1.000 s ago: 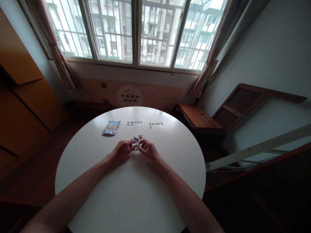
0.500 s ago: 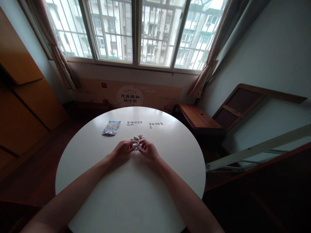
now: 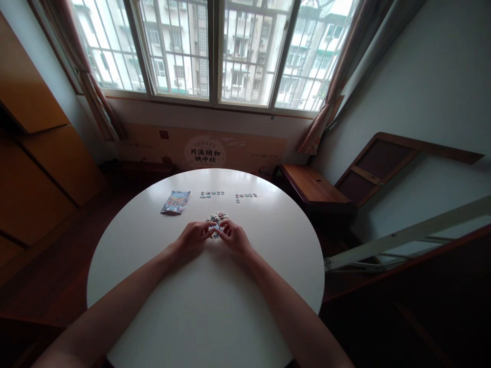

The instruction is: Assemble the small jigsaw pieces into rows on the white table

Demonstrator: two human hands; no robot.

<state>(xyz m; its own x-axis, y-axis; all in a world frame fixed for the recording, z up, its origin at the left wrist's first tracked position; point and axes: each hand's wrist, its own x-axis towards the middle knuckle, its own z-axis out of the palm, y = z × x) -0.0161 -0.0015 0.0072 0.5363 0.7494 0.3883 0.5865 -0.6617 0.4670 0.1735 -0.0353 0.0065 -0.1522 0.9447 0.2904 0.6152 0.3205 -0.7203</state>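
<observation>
My left hand [image 3: 196, 233] and my right hand [image 3: 235, 237] meet at a small heap of jigsaw puzzle pieces [image 3: 217, 216] on the white round table [image 3: 207, 301]. Fingers and thumb of each hand are closed in a pinch, the tips nearly touching. Small bluish puzzle pieces [image 3: 217, 227] show between the fingertips; which hand holds which piece is hard to see. Several more pieces lie just under the fingers, partly hidden by them.
Left of the heap lies a colourful printed packet [image 3: 176, 202]. Farther back, puzzle pieces stand in short rows, a left group [image 3: 212, 193] and a right group [image 3: 246, 196]. A wooden bench [image 3: 312, 183] is beyond the table's right edge, below the barred window [image 3: 215, 56].
Both hands stay in the same place over the heap. Only the fingertips have shifted slightly, the right thumb moving a little closer to the left hand.
</observation>
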